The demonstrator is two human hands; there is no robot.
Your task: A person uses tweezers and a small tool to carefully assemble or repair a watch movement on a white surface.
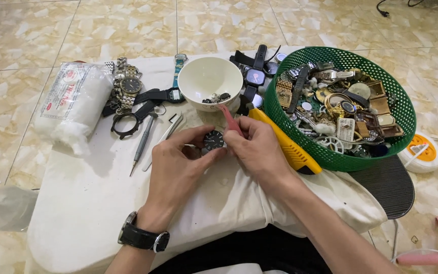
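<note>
White cloth covers the small table under my hands. Nearest me, my left hand, with a black wristwatch on its wrist, pinches a small dark-faced watch head between thumb and fingers. My right hand is closed around a pink tool, whose lower end meets the watch head from the right. Just right of the grip lies a yellow-handled tool. Left of the grip rest a thin screwdriver and metal tweezers. Beyond the grip stands a white bowl holding small parts. Farther left lie several watches and a bag of cotton. Far right sits a green basket heaped with watch parts.
</note>
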